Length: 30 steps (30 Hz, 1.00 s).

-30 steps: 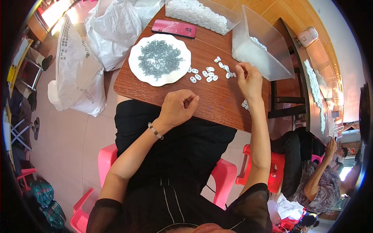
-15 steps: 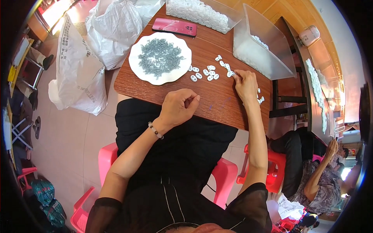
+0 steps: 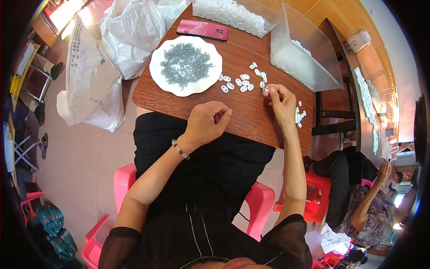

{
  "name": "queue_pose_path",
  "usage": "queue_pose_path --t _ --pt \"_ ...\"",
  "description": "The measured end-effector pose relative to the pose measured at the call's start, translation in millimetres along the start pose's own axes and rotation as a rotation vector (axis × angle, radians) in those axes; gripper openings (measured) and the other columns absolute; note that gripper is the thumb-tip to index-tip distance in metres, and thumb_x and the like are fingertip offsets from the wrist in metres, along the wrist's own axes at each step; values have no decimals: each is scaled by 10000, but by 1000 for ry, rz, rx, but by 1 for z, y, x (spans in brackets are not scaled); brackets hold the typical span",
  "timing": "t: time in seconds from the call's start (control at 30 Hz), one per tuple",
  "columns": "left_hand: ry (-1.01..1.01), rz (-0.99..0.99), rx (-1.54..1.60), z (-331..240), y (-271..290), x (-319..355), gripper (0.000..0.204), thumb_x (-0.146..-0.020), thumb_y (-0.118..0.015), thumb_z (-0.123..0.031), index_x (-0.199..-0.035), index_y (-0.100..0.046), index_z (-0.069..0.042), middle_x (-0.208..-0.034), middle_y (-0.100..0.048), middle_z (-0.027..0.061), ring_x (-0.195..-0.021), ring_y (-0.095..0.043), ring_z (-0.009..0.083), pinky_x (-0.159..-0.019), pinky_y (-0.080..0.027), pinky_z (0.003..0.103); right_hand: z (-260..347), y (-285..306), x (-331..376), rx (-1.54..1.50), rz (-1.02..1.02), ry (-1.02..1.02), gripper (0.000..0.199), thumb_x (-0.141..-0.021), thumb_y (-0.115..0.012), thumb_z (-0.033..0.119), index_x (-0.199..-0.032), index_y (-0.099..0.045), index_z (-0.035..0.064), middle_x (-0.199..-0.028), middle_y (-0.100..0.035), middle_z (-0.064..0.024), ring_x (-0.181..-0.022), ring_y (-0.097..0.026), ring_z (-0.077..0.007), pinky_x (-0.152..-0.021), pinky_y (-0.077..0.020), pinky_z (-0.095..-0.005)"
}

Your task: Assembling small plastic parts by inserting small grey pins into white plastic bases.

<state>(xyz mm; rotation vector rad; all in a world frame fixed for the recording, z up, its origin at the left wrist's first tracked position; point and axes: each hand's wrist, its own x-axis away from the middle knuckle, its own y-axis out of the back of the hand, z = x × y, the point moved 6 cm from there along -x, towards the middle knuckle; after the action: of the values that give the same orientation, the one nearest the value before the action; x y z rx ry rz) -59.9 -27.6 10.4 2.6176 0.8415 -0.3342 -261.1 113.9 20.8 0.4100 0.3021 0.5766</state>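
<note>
My right hand (image 3: 283,106) pinches a small white two-holed plastic piece (image 3: 267,89) between thumb and fingertips, just over the brown table. Beyond those fingers lies a loose group of similar white two-holed pieces (image 3: 244,82). My left hand (image 3: 207,119) is curled closed at the table's near edge, its thumb against the bent fingers; whatever it may hold is hidden. Past it stands a white scalloped plate (image 3: 157,80) bearing a heap of small grey pins or screws (image 3: 186,62). A smaller cluster of white pieces (image 3: 300,117) lies right of my right wrist.
Two clear bins, one at the back (image 3: 268,22) and one at the right (image 3: 309,67), hold many white pieces. A pink phone (image 3: 202,30) lies behind the plate. White sacks (image 3: 89,80) stand on the floor at left. Another person (image 3: 365,213) sits at far right.
My right hand has drawn slightly back from the group of white pieces, lifting one piece in its fingertips. My left hand has stayed almost still.
</note>
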Motion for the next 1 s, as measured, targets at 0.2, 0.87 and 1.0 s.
queue_pose_path --t 0.2,0.87,1.0 --pt "8 -31 7 0 1 0 138 -837 -665 -113 -749 -637 -11 -626 -587 91 -493 -545 180 -488 -423 296 15 -14 22 -182 148 -34 178 -944 -557 128 -949 -689 8 -784 -648 -1 -695 -547 -44 -598 -429 -199" --pt "84 -27 -935 17 85 -76 195 -772 -676 -166 -936 -706 -64 -942 -631 170 -900 -609 344 -778 -499 438 32 -46 75 -143 191 28 154 -937 -565 102 -982 -666 -5 -729 -612 -7 -672 -518 -49 -602 -413 -213" --pt "26 -5 -896 31 86 -82 129 -772 -673 -163 -832 -702 -52 -824 -654 142 -827 -632 326 -735 -498 433 31 -49 77 -124 170 -5 157 -925 -599 108 -1009 -670 -5 -728 -625 -14 -667 -529 -51 -609 -420 -214"
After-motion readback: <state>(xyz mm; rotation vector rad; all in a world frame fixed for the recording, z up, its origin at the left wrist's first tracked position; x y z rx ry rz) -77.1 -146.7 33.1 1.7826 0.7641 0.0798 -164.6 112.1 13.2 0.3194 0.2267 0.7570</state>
